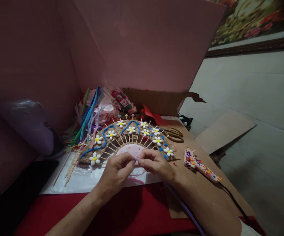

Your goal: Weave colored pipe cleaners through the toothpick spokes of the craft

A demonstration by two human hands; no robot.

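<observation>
Both my hands meet in front of a half-round woven fan (117,137) of sticks and brown twine, with white-and-yellow flowers and blue strips on it. Between my left hand (118,168) and my right hand (154,162) a bit of a purple pipe cleaner (185,207) shows. Its long end trails below my right wrist toward the front edge. The fingers of each hand are pinched together on it, and the tip is mostly hidden. Just behind my fingertips is the fan's pale pink centre (131,150) with small coral dots.
Colourful pipe cleaners (90,111) and loose sticks (69,168) lie at left. Scissors (173,133) rest behind the fan's right side. A flower-patterned glue gun (202,166) with a black cord lies on the brown board (181,183) at right. Pink card walls (142,46) stand behind.
</observation>
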